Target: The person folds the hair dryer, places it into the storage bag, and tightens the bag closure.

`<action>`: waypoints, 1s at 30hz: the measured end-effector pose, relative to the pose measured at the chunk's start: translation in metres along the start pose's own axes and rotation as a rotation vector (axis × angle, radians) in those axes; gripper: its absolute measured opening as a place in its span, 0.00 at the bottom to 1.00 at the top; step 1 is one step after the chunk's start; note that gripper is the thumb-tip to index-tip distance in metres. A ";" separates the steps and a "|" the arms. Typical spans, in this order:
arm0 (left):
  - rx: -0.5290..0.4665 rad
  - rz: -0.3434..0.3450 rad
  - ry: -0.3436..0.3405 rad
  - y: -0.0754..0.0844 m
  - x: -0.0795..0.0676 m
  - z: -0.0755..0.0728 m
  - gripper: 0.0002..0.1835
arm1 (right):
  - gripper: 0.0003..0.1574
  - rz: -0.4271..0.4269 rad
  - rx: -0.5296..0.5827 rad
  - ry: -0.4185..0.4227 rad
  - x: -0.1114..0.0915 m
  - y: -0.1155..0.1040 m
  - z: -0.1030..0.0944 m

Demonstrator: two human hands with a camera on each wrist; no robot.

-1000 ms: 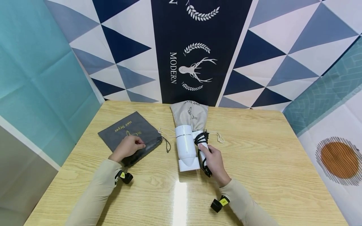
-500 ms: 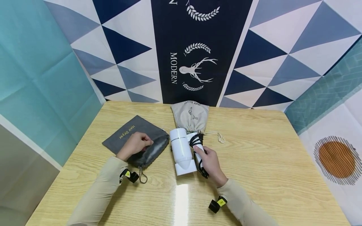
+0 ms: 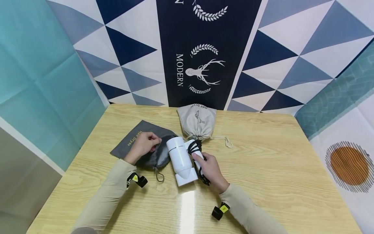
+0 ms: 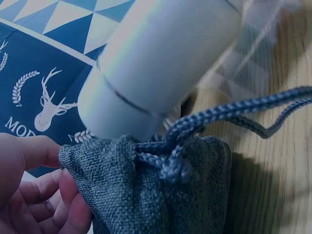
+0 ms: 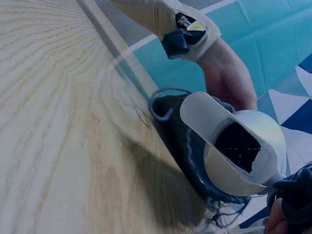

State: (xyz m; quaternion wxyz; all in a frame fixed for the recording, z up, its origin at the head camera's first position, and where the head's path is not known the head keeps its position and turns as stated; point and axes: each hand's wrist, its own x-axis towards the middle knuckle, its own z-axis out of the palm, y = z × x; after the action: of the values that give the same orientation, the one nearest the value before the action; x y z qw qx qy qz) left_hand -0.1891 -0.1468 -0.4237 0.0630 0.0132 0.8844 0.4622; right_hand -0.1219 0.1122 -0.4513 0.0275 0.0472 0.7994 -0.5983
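My left hand [image 3: 143,144] pinches the mouth edge of a dark grey drawstring bag [image 3: 157,158] printed "Hair Dryer". In the left wrist view, thumb and finger grip the cloth of that bag [image 4: 126,190], and its grey cord hangs from the gathered mouth. My right hand [image 3: 212,169] holds a white hair dryer [image 3: 179,159] by the handle, which has a black power cord [image 3: 194,147] wound about it. The dryer's round rear end is right beside the bag's mouth; whether they touch I cannot tell. Its flat nozzle [image 5: 219,131] faces the right wrist camera.
A beige drawstring bag [image 3: 196,121], also printed "Hair Dryer", lies behind the dryer at the table's back edge, its white cord [image 3: 223,139] trailing right. Patterned cloth [image 3: 137,52] hangs behind the wooden table [image 3: 263,156], with teal cloth [image 3: 35,81] on the left.
The hair dryer has moved left and nearer to me, toward the grey bag, tilting slightly. My left hand has shifted right, turning the grey bag and drawing its mouth toward the dryer.
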 end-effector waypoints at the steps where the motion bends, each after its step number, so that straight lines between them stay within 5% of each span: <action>1: -0.008 0.004 0.006 0.001 0.000 0.001 0.08 | 0.20 -0.002 -0.002 -0.005 0.000 0.000 0.002; 10: -0.054 0.047 0.021 0.016 -0.001 0.009 0.08 | 0.20 -0.024 -0.054 -0.048 -0.001 0.003 0.017; 16: 0.002 0.073 -0.008 0.023 -0.004 0.016 0.08 | 0.21 -0.029 -0.056 -0.051 -0.002 0.003 0.021; 24: 0.347 0.234 0.041 0.033 -0.001 0.020 0.07 | 0.21 -0.031 -0.105 -0.052 -0.001 0.008 0.024; 30: 0.614 0.331 -0.081 0.051 0.013 0.024 0.09 | 0.20 -0.016 -0.127 -0.071 -0.003 0.006 0.026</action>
State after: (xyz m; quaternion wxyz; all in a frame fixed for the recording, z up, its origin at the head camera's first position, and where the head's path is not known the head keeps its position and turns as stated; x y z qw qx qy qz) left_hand -0.2004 -0.0976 -0.3969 0.0152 0.1932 0.9648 0.1777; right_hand -0.1191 0.0888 -0.4644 0.0541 0.0177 0.8346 -0.5479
